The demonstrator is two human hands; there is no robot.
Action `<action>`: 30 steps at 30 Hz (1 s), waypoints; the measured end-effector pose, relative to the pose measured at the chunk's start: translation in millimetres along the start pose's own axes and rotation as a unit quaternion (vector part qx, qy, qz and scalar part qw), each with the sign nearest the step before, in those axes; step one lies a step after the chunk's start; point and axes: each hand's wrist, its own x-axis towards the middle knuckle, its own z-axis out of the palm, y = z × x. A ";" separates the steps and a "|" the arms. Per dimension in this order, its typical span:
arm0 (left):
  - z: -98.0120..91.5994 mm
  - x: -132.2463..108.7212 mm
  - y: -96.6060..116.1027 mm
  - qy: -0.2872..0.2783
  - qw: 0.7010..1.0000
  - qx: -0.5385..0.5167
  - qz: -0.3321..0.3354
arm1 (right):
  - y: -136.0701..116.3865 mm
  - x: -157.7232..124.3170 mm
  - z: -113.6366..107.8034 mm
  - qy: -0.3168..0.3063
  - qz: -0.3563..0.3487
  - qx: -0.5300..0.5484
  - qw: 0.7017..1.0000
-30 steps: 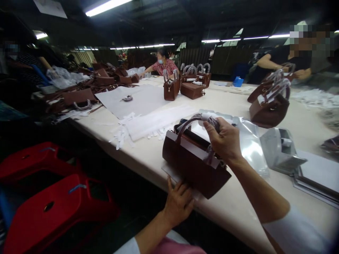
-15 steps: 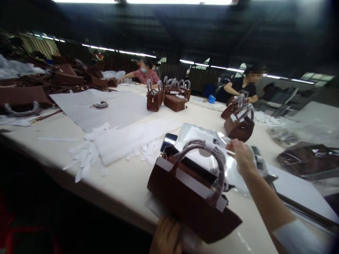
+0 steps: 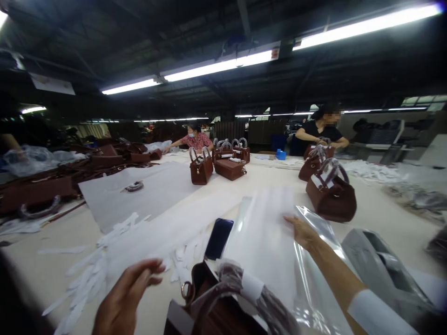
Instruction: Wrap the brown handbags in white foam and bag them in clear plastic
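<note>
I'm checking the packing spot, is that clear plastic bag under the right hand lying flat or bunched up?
Lying flat: the plastic bag is spread across the table, with the right hand resting on it.

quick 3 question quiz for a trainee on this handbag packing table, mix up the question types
1. True or false: the right hand rests on the stack of clear plastic bags.
2. What dark flat item lies just left of that stack?
A. a phone
B. a stapler
C. a wallet
3. Fill in: the left hand is open and holds ____.

Key:
1. True.
2. A, the phone.
3. Nothing; it hovers left of the brown handbag with wrapped handles at the near table edge.
</note>
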 end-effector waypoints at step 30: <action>94.2 51.7 125.4 -0.120 0.864 -0.478 -0.104 | -50.9 -147.0 123.8 -0.208 -0.297 -0.362 0.859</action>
